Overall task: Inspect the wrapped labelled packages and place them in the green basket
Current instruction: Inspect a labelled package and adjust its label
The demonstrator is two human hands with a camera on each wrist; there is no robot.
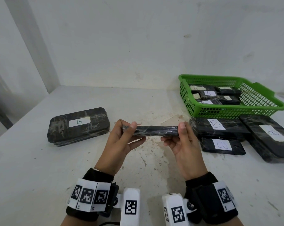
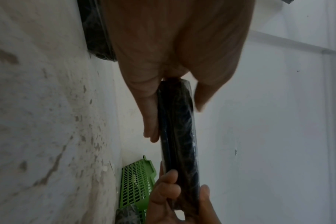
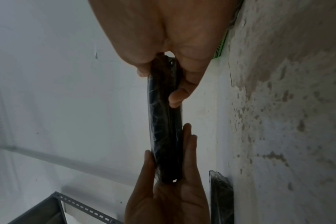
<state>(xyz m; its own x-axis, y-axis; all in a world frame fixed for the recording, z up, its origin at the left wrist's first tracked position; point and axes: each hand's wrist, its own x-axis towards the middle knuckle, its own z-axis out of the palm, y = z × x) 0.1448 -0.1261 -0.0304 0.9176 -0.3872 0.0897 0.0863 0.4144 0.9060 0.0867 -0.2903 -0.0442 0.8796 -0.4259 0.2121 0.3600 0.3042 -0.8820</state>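
A flat black package (image 1: 156,130) wrapped in clear film hangs edge-on above the middle of the table, its label hidden. My left hand (image 1: 121,141) pinches its left end between thumb and fingers, and my right hand (image 1: 182,141) pinches the right end. The wrist views show the same package (image 2: 179,136) (image 3: 164,121) held at both ends. The green basket (image 1: 203,110) stands at the back right and holds several wrapped packages, one labelled A (image 1: 209,93).
A thick wrapped package labelled B (image 1: 77,126) lies on the table (image 1: 40,168) to the left. In front of the basket lie three more labelled packages (image 1: 219,126). White walls close the back and left; a grey metal shelf (image 3: 67,209) shows low in the right wrist view.
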